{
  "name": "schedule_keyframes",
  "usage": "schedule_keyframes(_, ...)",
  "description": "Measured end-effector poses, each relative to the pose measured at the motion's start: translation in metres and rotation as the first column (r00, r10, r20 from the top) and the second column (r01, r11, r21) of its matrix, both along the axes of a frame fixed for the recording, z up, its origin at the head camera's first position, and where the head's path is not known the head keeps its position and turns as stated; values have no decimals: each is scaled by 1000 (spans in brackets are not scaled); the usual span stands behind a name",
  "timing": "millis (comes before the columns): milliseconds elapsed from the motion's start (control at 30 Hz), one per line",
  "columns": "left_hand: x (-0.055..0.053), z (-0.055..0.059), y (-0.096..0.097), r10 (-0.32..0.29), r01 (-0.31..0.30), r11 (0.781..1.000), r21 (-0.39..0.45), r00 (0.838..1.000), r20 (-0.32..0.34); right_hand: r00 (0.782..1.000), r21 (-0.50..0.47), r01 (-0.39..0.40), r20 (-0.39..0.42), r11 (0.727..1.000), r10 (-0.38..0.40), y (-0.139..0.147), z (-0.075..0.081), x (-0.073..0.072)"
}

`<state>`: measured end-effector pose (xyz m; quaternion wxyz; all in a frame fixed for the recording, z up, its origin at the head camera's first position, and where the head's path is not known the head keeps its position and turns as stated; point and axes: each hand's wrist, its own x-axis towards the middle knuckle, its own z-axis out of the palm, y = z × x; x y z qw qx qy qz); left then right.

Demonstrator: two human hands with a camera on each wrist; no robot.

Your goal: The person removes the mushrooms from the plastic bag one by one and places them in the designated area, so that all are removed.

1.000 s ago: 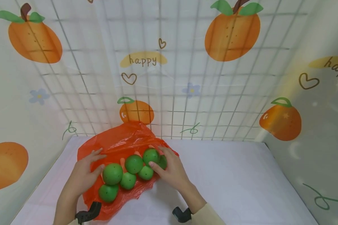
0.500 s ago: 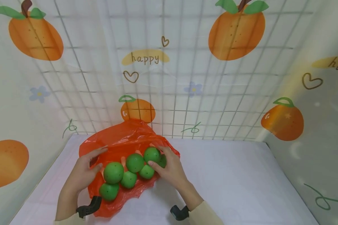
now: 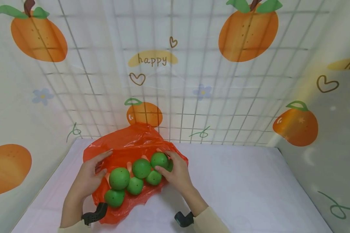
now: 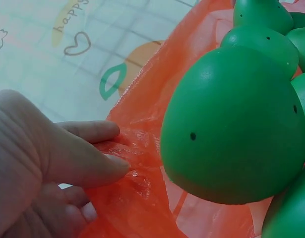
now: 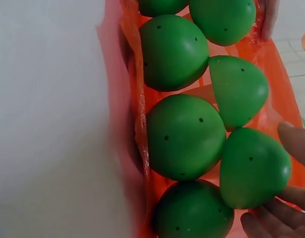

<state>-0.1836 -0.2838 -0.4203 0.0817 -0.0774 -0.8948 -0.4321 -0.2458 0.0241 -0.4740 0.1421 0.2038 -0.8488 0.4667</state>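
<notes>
Wrists: black moulded wrist mounts (image 3: pixel 97 213), just ahead of cream cloth sleeves (image 3: pixel 211 221).
Green balls: smooth, black-dotted green balls (image 3: pixel 141 168) in an uneven double row, on thin, glossy red plastic film (image 3: pixel 113 142) over the white tabletop (image 3: pixel 236 181); between both hands, with pinkish-orange prongs (image 3: pixel 129 167) among them.
Long axis: from near left to far right, roughly from one grip to the other.
Left grip: bare left hand (image 3: pixel 88 178), just beside the leftmost balls but apart from them; with thumb and index finger well spread, thumb on the film; no telling whether pinched by the lower fingers.
Right grip: bare right hand (image 3: pixel 177 173), nearer to the balls; half open, curved round the far right end, seemingly with light hold.
Red film, far side: puffed up behind the balls.
Backdrop: white, orange-printed curtain (image 3: pixel 242 106).
</notes>
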Motion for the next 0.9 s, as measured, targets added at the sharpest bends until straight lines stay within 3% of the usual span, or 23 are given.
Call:
schedule_keyframes(600, -2, -3, 3, 58, -58, 998, -20, 998, 21, 999, 9, 25, 32, 1000, -25, -5, 1, -2)
schedule_keyframes(900, -4, -4, 4, 67, -66, 998, -23, 997, 32, 999, 5, 37, -20, 999, -37, -2, 0, -1)
